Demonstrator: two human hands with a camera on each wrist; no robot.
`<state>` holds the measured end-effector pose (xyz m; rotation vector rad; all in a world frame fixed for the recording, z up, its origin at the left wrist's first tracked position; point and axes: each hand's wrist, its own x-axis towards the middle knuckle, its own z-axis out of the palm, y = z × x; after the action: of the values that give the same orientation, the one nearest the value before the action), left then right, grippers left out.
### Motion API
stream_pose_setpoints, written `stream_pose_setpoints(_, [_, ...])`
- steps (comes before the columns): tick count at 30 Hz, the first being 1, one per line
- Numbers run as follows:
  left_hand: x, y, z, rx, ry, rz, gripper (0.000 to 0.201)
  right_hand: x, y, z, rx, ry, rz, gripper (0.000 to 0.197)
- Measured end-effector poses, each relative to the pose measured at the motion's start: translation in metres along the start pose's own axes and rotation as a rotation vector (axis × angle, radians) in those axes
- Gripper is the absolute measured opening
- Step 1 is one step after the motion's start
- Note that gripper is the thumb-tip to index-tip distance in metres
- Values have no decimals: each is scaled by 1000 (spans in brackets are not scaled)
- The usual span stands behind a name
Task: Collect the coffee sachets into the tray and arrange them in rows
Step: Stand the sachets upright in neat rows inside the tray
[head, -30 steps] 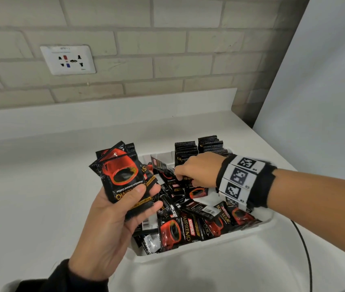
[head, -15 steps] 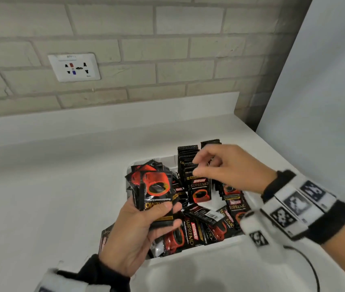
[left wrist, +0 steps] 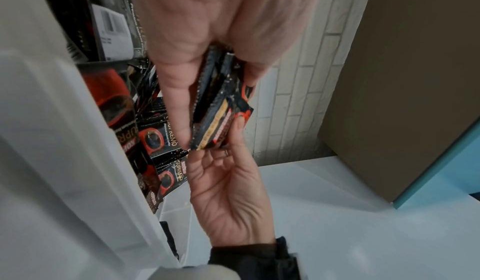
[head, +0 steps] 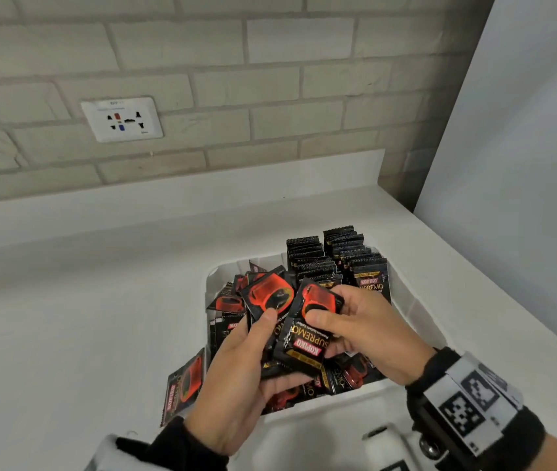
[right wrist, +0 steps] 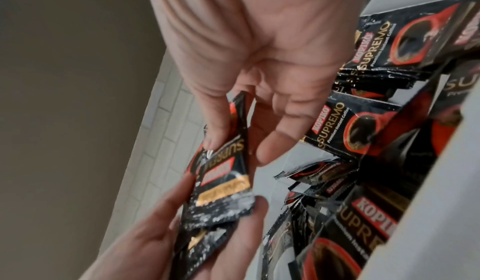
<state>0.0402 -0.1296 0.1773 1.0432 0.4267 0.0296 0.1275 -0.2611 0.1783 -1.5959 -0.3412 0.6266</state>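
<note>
Gathering step: the left hand clamps a stack of sachets above the tray; the right hand pinches 1 sachet against it; next, squaring edges before slotting into the rows beyond the fingers.

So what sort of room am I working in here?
Probably a kitchen or office pantry: a white countertop against a painted brick wall, a wall socket above it, and a tray of instant coffee sachets.

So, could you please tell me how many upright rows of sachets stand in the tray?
2: the left row and the right row, side by side at the far end of the tray. Its near part is partly hidden.
</note>
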Motion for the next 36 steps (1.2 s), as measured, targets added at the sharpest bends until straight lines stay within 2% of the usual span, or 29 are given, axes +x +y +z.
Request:
stream_pose_setpoints(4, [2, 2, -6, -13, 84, 56, 15, 1, -1, -11, 186, 125, -16, 25])
stream_pose_setpoints(7, [4, 2, -10, 19, 130, 104, 21, -1, -3, -17, 287, 96, -87, 68])
stream_pose_setpoints(8, [4, 2, -10, 45, 137, 121, 20, -3, -5, -16, 249, 65, -105, 75])
stream_pose_setpoints(13, [0, 2, -5, 173, 133, 179, 15, -5, -12, -4, -49, 8, -186, 62])
stream_pose_setpoints(17, [-3, 3, -6, 230, 84, 212, 18, -4, -10, 0, -149, -14, -181, 29])
stream_pose_setpoints(18, [-3, 3, -7, 243, 74, 218, 18, -4, -8, 1, -162, -21, -178, 32])
stream_pose_setpoints(20, [-3, 4, -7, 262, 38, 219, 18, -3, -3, 0, -218, 4, -171, 51])
stream_pose_setpoints(21, [-4, 5, -8, 275, 14, 214, 18, -2, -1, -1, -219, 17, -161, 50])
stream_pose_setpoints(24, [-4, 6, -9, 320, -49, 198, 16, -4, 4, -1, -159, -15, -79, 23])
stream_pose_setpoints(28, [-1, 9, -16, 329, -29, 189, 12, -7, 2, -3, -24, -8, -4, 15])
stream_pose_setpoints(30, [0, 11, -19, 308, 10, 207, 11, -9, -1, -3, -37, -4, -14, 17])
stream_pose_setpoints(34, [0, 11, -15, 347, 34, 309, 30, -15, 2, 13, -177, -25, -49, 28])
stream_pose_setpoints(36, [-1, 9, -14, 339, 69, 334, 32, -18, 5, 22, -176, -14, -69, 34])
